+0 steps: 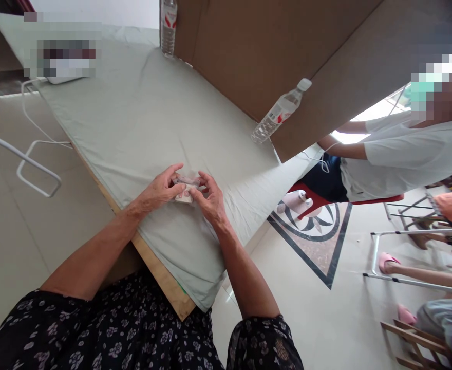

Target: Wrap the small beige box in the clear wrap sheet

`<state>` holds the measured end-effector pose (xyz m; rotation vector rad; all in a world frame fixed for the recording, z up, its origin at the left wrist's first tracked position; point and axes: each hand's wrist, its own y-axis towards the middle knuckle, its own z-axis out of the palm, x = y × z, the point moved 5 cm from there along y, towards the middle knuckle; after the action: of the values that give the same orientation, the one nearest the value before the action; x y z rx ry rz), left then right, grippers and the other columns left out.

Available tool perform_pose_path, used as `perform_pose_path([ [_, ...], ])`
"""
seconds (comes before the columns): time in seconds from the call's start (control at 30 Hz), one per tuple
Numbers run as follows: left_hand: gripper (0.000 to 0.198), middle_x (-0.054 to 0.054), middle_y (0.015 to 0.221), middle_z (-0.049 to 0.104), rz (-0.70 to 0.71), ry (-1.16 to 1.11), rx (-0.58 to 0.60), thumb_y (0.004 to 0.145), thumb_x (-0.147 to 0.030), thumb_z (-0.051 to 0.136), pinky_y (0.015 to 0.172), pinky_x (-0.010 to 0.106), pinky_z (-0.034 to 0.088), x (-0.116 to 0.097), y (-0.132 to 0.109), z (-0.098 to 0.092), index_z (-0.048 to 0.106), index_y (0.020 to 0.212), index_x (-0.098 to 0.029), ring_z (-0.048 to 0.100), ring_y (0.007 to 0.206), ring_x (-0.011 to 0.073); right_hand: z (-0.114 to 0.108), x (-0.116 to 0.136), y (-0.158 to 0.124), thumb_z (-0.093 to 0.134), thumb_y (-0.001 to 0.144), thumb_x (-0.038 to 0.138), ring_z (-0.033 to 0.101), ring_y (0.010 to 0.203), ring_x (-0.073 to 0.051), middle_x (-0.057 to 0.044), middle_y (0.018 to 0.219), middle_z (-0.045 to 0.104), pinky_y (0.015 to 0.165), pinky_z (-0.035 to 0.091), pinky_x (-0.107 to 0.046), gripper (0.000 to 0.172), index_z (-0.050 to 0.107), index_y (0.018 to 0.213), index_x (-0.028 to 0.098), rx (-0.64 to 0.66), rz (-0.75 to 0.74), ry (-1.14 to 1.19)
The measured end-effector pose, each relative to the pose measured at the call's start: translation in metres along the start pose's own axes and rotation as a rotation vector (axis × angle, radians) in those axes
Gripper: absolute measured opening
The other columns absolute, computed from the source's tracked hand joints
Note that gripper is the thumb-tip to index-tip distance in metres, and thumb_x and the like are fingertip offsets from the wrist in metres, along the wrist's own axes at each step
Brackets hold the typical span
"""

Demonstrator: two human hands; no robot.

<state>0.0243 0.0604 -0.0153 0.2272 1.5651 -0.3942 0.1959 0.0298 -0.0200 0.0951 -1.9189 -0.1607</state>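
Note:
Between my two hands is a small pale block-like item (185,195) with pinkish marks, just above the cloth-covered table (145,113). My left hand (163,186) grips its left side, thumb on top. On the right side, my right hand (209,198) presses it with the thumb, fingers curled behind. Something thin and greyish, perhaps clear wrapping, shows behind the block between the fingertips; its details are too small to tell.
A clear bottle (278,115) stands by a large cardboard panel (249,56); another bottle (168,31) is at its far left edge. A white device (70,69) with cables lies far left. At right, a person in a white shirt (414,154) sits beside the table.

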Motion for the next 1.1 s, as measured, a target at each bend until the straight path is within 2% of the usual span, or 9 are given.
perform_pose_path([
  [0.2,0.092,0.011,0.113,0.072,0.057,0.006,0.02,0.078,-0.043,0.073,0.079,0.032,0.05,0.004,0.004,-0.002,0.04,0.157,-0.008,0.067,0.09,0.0189,0.001,0.007,0.02,0.068,0.089,0.048,0.071,0.103,-0.021,-0.006,0.115,0.078,0.091,0.055,-0.038,0.051,0.066,0.134,0.025,0.013,-0.005,0.055],
  [0.37,0.079,0.012,0.116,0.073,0.132,0.127,-0.006,0.087,-0.051,0.065,0.084,0.033,0.051,0.005,0.005,0.0,0.049,0.151,-0.008,0.067,0.094,0.0204,0.001,0.017,0.033,0.068,0.088,0.038,0.071,0.095,-0.02,-0.002,0.098,0.079,0.094,0.054,-0.038,0.02,0.076,0.102,0.025,-0.037,-0.062,0.006],
  [0.5,0.07,0.009,0.106,0.073,0.224,0.301,-0.075,0.096,-0.051,0.053,0.094,0.035,0.05,0.004,0.003,0.001,0.05,0.152,-0.009,0.066,0.096,0.0213,0.002,0.026,0.029,0.068,0.09,0.036,0.071,0.102,-0.023,-0.002,0.096,0.079,0.102,0.052,-0.043,0.013,0.077,0.089,0.028,-0.081,-0.125,-0.074],
  [0.6,0.067,0.007,0.103,0.072,0.26,0.372,-0.12,0.101,-0.05,0.046,0.095,0.035,0.05,0.005,0.003,0.001,0.046,0.155,-0.01,0.065,0.097,0.0211,0.005,0.031,0.021,0.065,0.094,0.038,0.07,0.103,-0.025,-0.001,0.093,0.08,0.104,0.051,-0.046,0.016,0.078,0.088,0.031,-0.088,-0.151,-0.154],
  [0.7,0.069,0.008,0.102,0.071,0.285,0.388,-0.12,0.103,-0.048,0.04,0.096,0.034,0.05,0.006,0.002,0.003,0.041,0.158,-0.006,0.065,0.097,0.0208,0.006,0.036,0.01,0.063,0.097,0.039,0.07,0.107,-0.026,-0.002,0.097,0.082,0.109,0.046,-0.049,0.018,0.079,0.091,0.032,-0.066,-0.216,-0.236],
  [0.8,0.069,0.011,0.107,0.072,0.3,0.393,-0.108,0.104,-0.047,0.038,0.099,0.035,0.05,0.007,0.002,0.003,0.04,0.157,-0.003,0.065,0.1,0.0212,0.009,0.038,-0.004,0.061,0.1,0.04,0.067,0.122,-0.029,-0.003,0.114,0.082,0.116,0.038,-0.053,0.021,0.08,0.096,0.032,0.01,-0.286,-0.337],
  [0.9,0.065,0.013,0.115,0.074,0.304,0.384,-0.118,0.104,-0.045,0.04,0.102,0.037,0.05,0.008,0.002,0.001,0.043,0.156,-0.006,0.066,0.106,0.022,0.014,0.036,-0.021,0.06,0.1,0.039,0.061,0.137,-0.031,-0.004,0.132,0.078,0.117,0.035,-0.054,0.024,0.078,0.113,0.033,0.084,-0.369,-0.448],
  [0.97,0.063,0.013,0.118,0.074,0.302,0.366,-0.12,0.103,-0.044,0.042,0.102,0.038,0.051,0.009,0.003,0.0,0.046,0.154,-0.008,0.067,0.105,0.0217,0.015,0.034,-0.031,0.059,0.1,0.035,0.059,0.14,-0.03,-0.005,0.136,0.076,0.116,0.036,-0.052,0.028,0.075,0.122,0.032,0.074,-0.431,-0.515],
  [1.1,0.063,0.012,0.114,0.076,0.315,0.329,-0.132,0.099,-0.044,0.047,0.098,0.037,0.053,0.01,0.006,-0.003,0.049,0.15,-0.008,0.068,0.098,0.0198,0.011,0.036,-0.041,0.057,0.101,0.026,0.065,0.134,-0.025,-0.004,0.122,0.081,0.112,0.041,-0.046,0.023,0.076,0.115,0.029,-0.046,-0.566,-0.559],
])
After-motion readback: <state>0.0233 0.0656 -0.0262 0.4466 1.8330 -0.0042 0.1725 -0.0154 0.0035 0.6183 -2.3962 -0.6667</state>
